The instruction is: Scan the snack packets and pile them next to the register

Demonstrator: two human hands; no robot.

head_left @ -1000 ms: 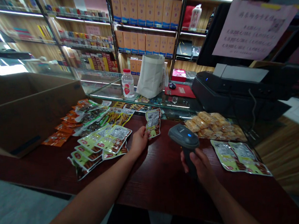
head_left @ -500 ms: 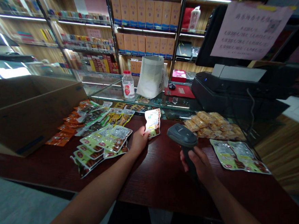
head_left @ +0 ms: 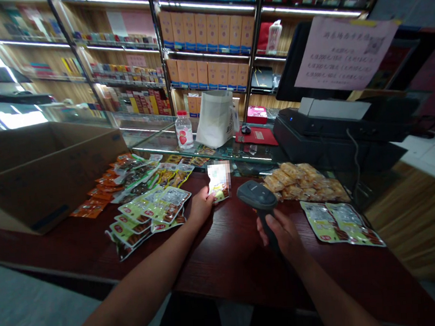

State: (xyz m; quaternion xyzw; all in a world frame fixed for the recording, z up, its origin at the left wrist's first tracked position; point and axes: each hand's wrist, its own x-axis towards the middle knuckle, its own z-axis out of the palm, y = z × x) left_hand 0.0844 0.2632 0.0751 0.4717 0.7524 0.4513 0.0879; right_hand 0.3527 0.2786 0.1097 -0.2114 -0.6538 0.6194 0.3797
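Observation:
My left hand grips the lower left corner of a green and white snack packet, held up over the dark red counter. Part of the packet's face is bright and blurred out. In my right hand is a grey barcode scanner, its head pointing left at the packet. A pile of similar green packets lies left of my left hand. Two more green packets rest side by side on the right, beyond my right hand.
An open cardboard box stands at the left, beside orange packets. Bagged yellow snacks lie below the black register. A red-capped bottle and a white bag stand on the glass case.
The view has shifted slightly. Both hands keep their holds, the packet and scanner staying nearly in the same place, and the packet's face now looks brighter.

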